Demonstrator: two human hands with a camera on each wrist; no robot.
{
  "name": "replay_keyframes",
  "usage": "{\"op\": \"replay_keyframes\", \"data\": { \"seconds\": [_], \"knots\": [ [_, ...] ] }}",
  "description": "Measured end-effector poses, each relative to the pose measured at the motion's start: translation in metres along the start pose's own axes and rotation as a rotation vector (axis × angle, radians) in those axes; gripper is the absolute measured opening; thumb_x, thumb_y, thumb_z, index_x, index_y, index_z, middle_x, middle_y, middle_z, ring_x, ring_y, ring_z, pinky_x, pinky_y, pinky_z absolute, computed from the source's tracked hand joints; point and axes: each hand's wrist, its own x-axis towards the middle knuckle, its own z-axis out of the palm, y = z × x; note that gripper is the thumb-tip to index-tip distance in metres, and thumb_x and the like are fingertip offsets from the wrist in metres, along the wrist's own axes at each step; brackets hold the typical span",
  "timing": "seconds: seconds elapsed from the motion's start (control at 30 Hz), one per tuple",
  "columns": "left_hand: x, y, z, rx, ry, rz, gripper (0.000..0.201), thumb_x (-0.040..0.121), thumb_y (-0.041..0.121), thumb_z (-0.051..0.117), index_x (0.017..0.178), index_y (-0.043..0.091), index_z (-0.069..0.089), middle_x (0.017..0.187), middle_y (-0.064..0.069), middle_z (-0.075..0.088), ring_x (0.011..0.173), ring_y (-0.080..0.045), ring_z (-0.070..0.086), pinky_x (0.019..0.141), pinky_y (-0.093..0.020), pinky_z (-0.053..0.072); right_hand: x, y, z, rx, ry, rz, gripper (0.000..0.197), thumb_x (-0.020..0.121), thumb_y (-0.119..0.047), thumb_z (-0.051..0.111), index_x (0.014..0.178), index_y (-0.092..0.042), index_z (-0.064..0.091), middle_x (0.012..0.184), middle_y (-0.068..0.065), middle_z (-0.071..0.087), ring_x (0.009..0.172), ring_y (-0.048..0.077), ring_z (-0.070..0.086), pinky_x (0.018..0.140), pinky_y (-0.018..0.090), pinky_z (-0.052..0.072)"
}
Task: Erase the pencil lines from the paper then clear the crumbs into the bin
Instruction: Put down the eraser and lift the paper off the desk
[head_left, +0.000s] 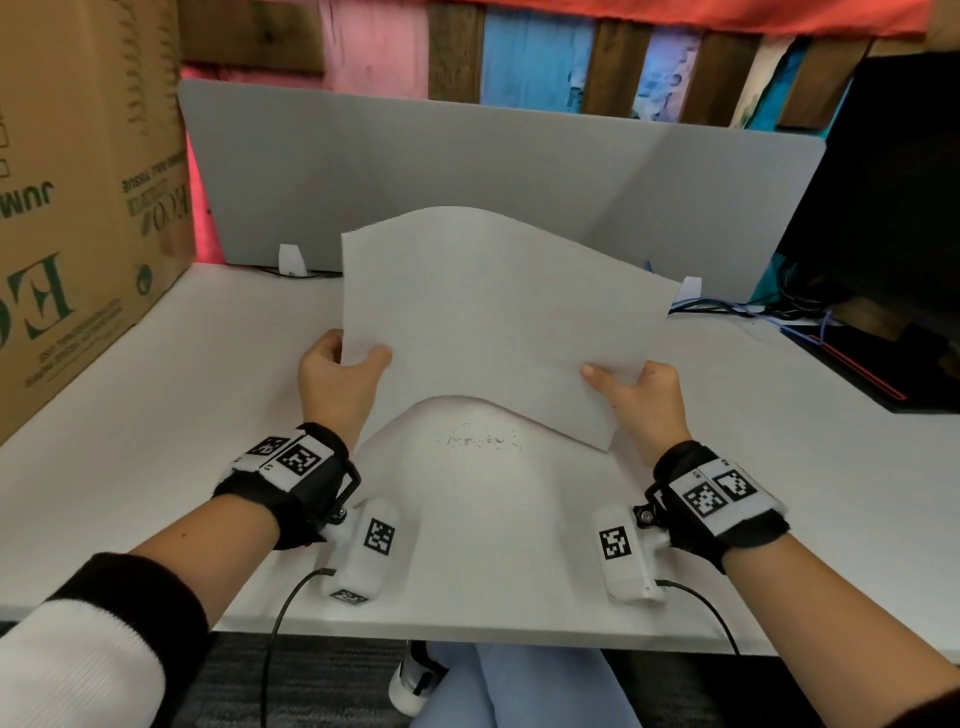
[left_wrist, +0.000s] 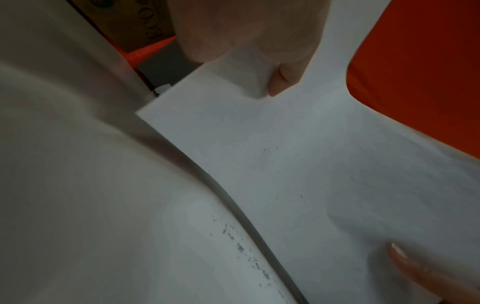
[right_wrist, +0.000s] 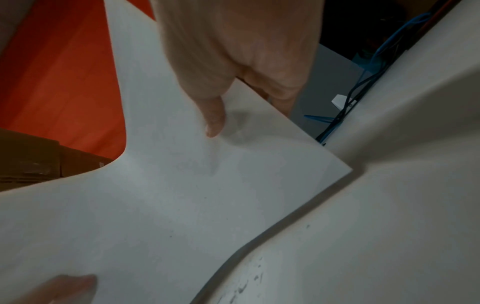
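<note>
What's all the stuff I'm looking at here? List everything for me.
paper: one, white, held up over the desk, bowed
eraser crumbs: scattered, dark grey, on the desk under the paper's near edge
desk: one, white
divider panel: one, grey, along the desk's back edge
cardboard box: one, brown, far left
cables: several, blue and black, back right
left hand: grips the paper's left edge
right hand: grips the paper's right edge

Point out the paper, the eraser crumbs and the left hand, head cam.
paper (head_left: 498, 322), head view, middle of the lifted sheet.
eraser crumbs (head_left: 480, 440), head view, centre of the scatter on the desk.
left hand (head_left: 337, 379), head view, back of the hand gripping the sheet's edge.
</note>
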Motion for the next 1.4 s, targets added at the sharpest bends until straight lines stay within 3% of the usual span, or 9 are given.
{"op": "replay_keyframes", "data": {
  "seconds": [0.23,0.4,0.53,0.7,0.8,0.93,1.13,1.27,1.4],
  "knots": [
    [-0.002,0.000,0.003,0.109,-0.036,0.006,0.029,0.076,-0.002,0.065,0.101,0.012,0.060,0.089,0.004,0.064,0.082,-0.015,0.062,0.069,-0.020,0.049,-0.002,0.000,0.000,-0.052,-0.037,0.011,0.013,0.080,0.000,0.067,0.092,-0.004,0.066,0.081,-0.001,0.065,0.063,0.000,0.064,0.058,0.008,0.050],
    [-0.002,0.001,0.005,0.149,-0.067,0.024,0.028,0.078,0.000,0.064,0.102,0.014,0.056,0.083,0.012,0.059,0.084,-0.014,0.059,0.061,-0.013,0.043,0.004,-0.005,0.000,-0.157,-0.006,-0.033,0.012,0.079,-0.006,0.070,0.091,-0.009,0.067,0.092,0.005,0.067,0.092,0.023,0.065,0.086,0.033,0.052],
    [-0.005,0.006,0.007,0.122,-0.017,0.056,0.041,0.082,0.003,0.063,0.118,0.011,0.044,0.095,0.005,0.058,0.090,-0.015,0.058,0.063,-0.011,0.043,0.003,-0.008,0.000,-0.130,-0.005,-0.039,0.020,0.085,-0.007,0.064,0.104,0.000,0.065,0.094,0.002,0.064,0.085,0.015,0.061,0.063,0.008,0.049],
    [0.000,0.013,0.011,0.338,0.129,0.319,0.088,0.077,-0.004,0.062,0.146,0.006,0.009,0.145,-0.015,0.025,0.134,-0.024,0.033,0.108,-0.024,0.027,0.011,-0.013,-0.002,-0.157,0.048,-0.044,0.021,0.089,-0.007,0.057,0.107,0.002,0.064,0.098,0.007,0.064,0.089,0.019,0.060,0.070,0.022,0.048],
    [-0.007,0.018,0.026,0.727,0.151,0.433,0.092,0.080,0.005,0.060,0.148,0.005,-0.002,0.156,-0.015,0.001,0.145,-0.025,0.005,0.115,-0.042,0.006,0.017,-0.016,-0.001,-0.146,0.061,-0.022,0.018,0.089,-0.006,0.057,0.104,0.002,0.064,0.094,0.007,0.063,0.087,0.021,0.060,0.071,0.026,0.047],
    [-0.012,0.019,0.047,1.032,-0.040,0.581,0.082,0.091,0.016,0.046,0.145,0.011,-0.015,0.157,-0.013,-0.011,0.146,-0.024,-0.006,0.114,-0.046,-0.003,0.020,-0.018,0.000,-0.110,0.060,0.007,0.017,0.088,-0.003,0.057,0.103,0.001,0.064,0.096,0.009,0.064,0.086,0.020,0.060,0.067,0.023,0.048],
    [0.000,0.008,0.064,1.179,-0.608,0.368,0.071,0.096,0.053,0.012,0.145,0.015,-0.023,0.152,-0.001,-0.031,0.142,-0.013,-0.023,0.112,-0.044,-0.018,0.022,-0.016,-0.004,-0.041,0.059,0.036,0.019,0.088,-0.002,0.057,0.106,0.000,0.062,0.097,0.007,0.062,0.087,0.020,0.059,0.070,0.024,0.048],
    [-0.018,0.004,0.063,1.135,-0.941,0.184,0.067,0.095,0.055,0.004,0.148,0.017,-0.012,0.154,0.002,-0.023,0.143,-0.009,-0.017,0.115,-0.043,-0.016,0.026,-0.015,-0.006,-0.003,0.066,0.056,0.018,0.088,-0.003,0.057,0.106,-0.001,0.061,0.098,0.009,0.062,0.089,0.022,0.059,0.081,0.032,0.048],
    [-0.029,0.013,0.058,0.790,-0.964,0.113,0.062,0.098,0.049,0.014,0.114,0.016,0.063,0.134,-0.010,0.055,0.129,-0.015,0.044,0.116,-0.027,0.010,0.028,-0.014,-0.006,0.007,0.067,0.042,0.017,0.088,-0.002,0.057,0.105,-0.003,0.061,0.098,0.008,0.062,0.089,0.021,0.060,0.079,0.030,0.048]
  ]
}}
